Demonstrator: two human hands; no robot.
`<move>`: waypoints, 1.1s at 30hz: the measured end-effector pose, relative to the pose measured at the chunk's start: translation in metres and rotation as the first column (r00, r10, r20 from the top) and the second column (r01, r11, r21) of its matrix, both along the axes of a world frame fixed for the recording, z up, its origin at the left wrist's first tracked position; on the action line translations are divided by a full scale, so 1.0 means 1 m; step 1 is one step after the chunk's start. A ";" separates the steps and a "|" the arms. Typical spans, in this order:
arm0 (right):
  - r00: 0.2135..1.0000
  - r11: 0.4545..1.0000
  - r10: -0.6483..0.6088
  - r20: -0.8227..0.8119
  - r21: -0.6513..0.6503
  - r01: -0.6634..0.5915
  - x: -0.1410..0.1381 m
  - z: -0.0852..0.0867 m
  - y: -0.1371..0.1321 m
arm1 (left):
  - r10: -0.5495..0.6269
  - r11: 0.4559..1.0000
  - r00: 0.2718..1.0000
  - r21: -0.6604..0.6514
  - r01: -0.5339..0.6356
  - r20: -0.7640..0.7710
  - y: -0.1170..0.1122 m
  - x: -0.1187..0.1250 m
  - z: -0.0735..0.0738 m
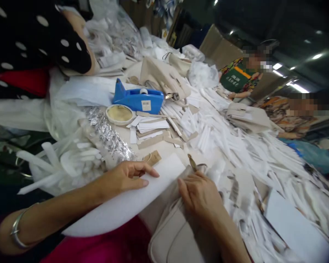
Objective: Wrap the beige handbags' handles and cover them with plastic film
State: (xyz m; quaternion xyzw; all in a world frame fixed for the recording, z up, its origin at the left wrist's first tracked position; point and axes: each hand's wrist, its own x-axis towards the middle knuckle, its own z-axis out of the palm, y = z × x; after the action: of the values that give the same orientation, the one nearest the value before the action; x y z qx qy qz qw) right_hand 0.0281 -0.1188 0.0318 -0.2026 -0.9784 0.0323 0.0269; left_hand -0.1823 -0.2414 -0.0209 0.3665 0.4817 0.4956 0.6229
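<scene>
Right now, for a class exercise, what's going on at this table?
A person's left hand touches a white sheet. Their right hand is over a beige bag. A brass-coloured piece sticks out past that hand. Farther back stands a blue tape dispenser, with white strips to its right. Other people are nearby.

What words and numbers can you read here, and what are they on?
"ONLINE", probably, on the green apron; characters below too blurred.
White sticker on the blue tape dispenser: too small.
Brown tag: too blurred.
Yellow label at the back: too small.
</scene>
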 end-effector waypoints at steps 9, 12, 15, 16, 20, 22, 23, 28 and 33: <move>0.997 0.997 0.031 -0.067 -0.062 -0.035 0.001 0.002 0.001 | -0.110 0.982 0.990 0.166 0.093 0.093 0.008 0.032 -0.015; 0.998 0.998 0.029 -0.064 -0.053 -0.032 0.001 0.001 0.001 | -0.128 0.973 0.990 0.201 0.115 0.055 0.019 0.048 -0.027; 0.999 0.998 0.006 -0.044 -0.056 -0.009 0.001 0.001 0.001 | -0.096 0.970 0.995 0.228 0.088 0.025 0.027 0.060 -0.035; 1.000 0.998 -0.003 -0.024 -0.055 0.001 0.001 0.001 0.001 | -0.078 0.968 0.997 0.240 0.071 0.021 0.030 0.064 -0.037; 0.993 0.999 -0.034 0.116 -0.006 0.035 -0.004 -0.003 0.003 | 0.001 0.961 1.000 0.278 0.001 -0.008 0.045 0.081 -0.040; 0.980 0.998 -0.045 0.192 0.045 0.037 -0.007 -0.006 0.005 | 0.014 0.965 0.998 0.260 0.003 -0.061 0.050 0.084 -0.038; 0.974 0.997 -0.047 0.223 0.067 0.033 -0.009 -0.008 0.006 | 0.013 0.966 0.992 0.256 0.019 -0.125 0.050 0.083 -0.037; 0.953 0.993 -0.055 0.297 0.117 0.021 -0.015 -0.014 0.007 | -0.032 0.889 0.799 0.349 0.297 -0.600 0.011 0.046 -0.022; 0.953 0.994 -0.068 0.297 0.107 0.038 -0.017 -0.019 0.008 | -0.014 0.764 0.647 0.409 0.499 -0.763 -0.045 0.019 -0.024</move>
State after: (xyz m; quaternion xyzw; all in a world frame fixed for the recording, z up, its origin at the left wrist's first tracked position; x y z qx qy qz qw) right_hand 0.0115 -0.1106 0.0132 -0.2299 -0.9657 -0.0484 -0.1109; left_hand -0.1633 -0.2867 -0.0450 0.7718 0.4476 0.3342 0.3038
